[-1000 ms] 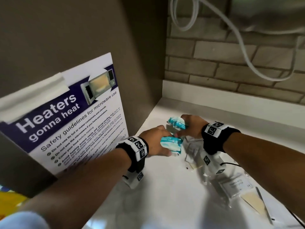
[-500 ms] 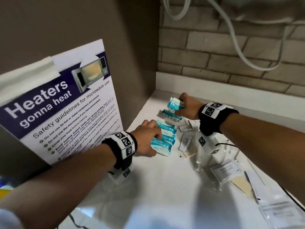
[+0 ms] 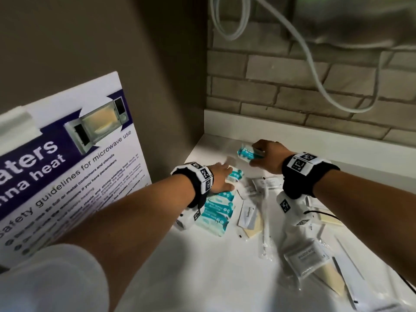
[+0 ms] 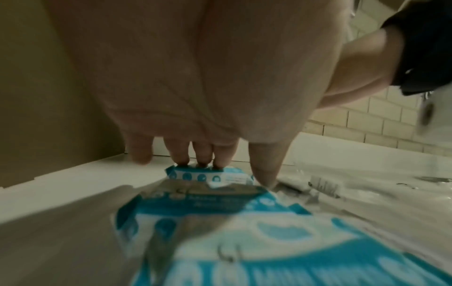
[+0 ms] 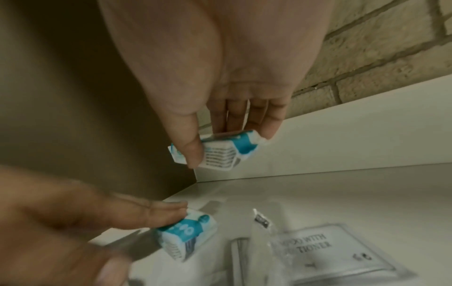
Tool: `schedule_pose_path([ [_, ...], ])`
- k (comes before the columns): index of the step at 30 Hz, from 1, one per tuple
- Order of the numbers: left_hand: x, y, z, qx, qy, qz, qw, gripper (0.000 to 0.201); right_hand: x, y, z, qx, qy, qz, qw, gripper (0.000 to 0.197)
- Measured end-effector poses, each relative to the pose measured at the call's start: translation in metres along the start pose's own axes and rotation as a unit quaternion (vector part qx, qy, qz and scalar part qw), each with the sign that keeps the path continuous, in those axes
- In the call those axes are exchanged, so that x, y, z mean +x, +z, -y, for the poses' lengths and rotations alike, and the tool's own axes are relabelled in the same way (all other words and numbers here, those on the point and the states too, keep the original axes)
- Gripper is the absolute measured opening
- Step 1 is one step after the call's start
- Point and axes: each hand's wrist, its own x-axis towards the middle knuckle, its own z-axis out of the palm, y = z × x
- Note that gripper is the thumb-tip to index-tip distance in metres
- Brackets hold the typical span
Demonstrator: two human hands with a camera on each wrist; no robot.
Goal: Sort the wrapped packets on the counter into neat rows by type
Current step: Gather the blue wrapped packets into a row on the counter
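Observation:
Several teal-and-white wrapped packets [image 3: 216, 210] lie in a row along the left of the white counter [image 3: 202, 278]. My left hand [image 3: 228, 177] lies flat, its straight fingers [image 4: 201, 154] pressing the farthest teal packet of the row [image 4: 210, 175] on the counter, thumb beside it. My right hand [image 3: 255, 155] pinches another teal packet [image 5: 220, 152] between thumb and fingers, just above the counter near the back corner. The left hand's fingers [image 5: 146, 211] also show in the right wrist view, on their packet [image 5: 193, 234].
Clear and white sachets [image 3: 304, 260], a thin wrapped stick [image 3: 266, 221] and beige pads [image 3: 254, 228] lie scattered to the right of the row. A microwave safety poster [image 3: 67, 167] leans on the left wall. Brick wall [image 3: 292, 93] and a white cable [image 3: 315, 70] stand behind.
My left hand left the nearest teal packet and reached forward to the row's far end. My right hand now holds a single teal packet off the counter.

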Motion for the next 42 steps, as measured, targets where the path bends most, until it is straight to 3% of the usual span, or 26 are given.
schedule_pose_path([
  [4, -0.010, 0.012, 0.011, -0.026, 0.013, -0.003, 1.000, 0.069, 0.009, 0.010, 0.002, 0.013, 0.000, 0.047, 0.999, 0.054],
  [9, -0.027, 0.015, 0.017, -0.030, 0.015, -0.006, 0.999, 0.065, 0.027, 0.034, 0.027, 0.037, -0.008, 0.044, 0.998, 0.048],
  [18, -0.046, 0.022, 0.027, -0.103, 0.010, -0.101, 0.990, 0.049, 0.039, 0.062, 0.052, -0.071, -0.123, 0.085, 0.986, 0.037],
  [23, -0.057, 0.034, 0.025, -0.033, 0.039, -0.067, 0.996, 0.052, 0.033, 0.064, 0.047, -0.086, -0.185, 0.112, 0.973, 0.045],
  [30, -0.067, 0.029, 0.028, 0.027, -0.011, -0.013, 0.999, 0.062, 0.027, 0.069, 0.045, -0.086, -0.189, 0.086, 0.975, 0.042],
  [36, -0.066, 0.037, 0.027, 0.041, -0.001, -0.038, 0.998, 0.059, 0.032, 0.069, 0.045, -0.093, -0.197, 0.082, 0.973, 0.041],
  [40, -0.061, 0.037, 0.028, -0.014, 0.014, -0.093, 0.995, 0.059, 0.034, 0.066, 0.046, -0.090, -0.213, 0.077, 0.970, 0.043],
  [42, -0.054, 0.034, 0.026, -0.030, 0.021, -0.087, 0.996, 0.063, 0.034, 0.066, 0.046, -0.097, -0.219, 0.086, 0.967, 0.042],
])
